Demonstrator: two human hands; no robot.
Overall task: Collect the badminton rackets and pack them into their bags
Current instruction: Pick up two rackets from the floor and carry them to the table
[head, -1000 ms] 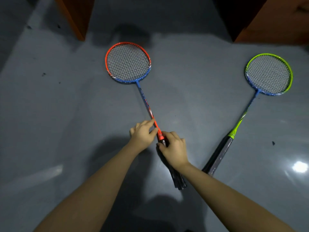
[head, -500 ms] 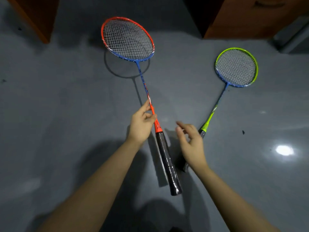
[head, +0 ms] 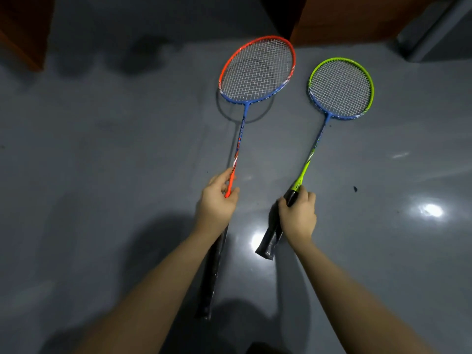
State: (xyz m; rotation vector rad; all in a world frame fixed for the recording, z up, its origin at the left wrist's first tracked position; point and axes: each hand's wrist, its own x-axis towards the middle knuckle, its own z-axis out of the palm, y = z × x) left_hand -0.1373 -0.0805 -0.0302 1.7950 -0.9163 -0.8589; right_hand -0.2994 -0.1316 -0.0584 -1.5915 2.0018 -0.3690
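The left hand (head: 217, 200) pinches the orange racket (head: 256, 72) low on its shaft, head raised off the grey floor (head: 102, 149) (shadow beneath). The right hand (head: 298, 215), just beside it, curls round the green racket (head: 341, 89) at its handle.

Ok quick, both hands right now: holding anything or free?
Left hand: holds the orange racket low on its shaft.
Right hand: holds the green racket at its grip.

Left hand (head: 217, 200) round shaft of one racket (head: 255, 72), head ahead of hand, handle running back under forearm. Right hand (head: 297, 217) on handle of second racket (head: 341, 89), just right of first, head ahead on floor (head: 102, 175).
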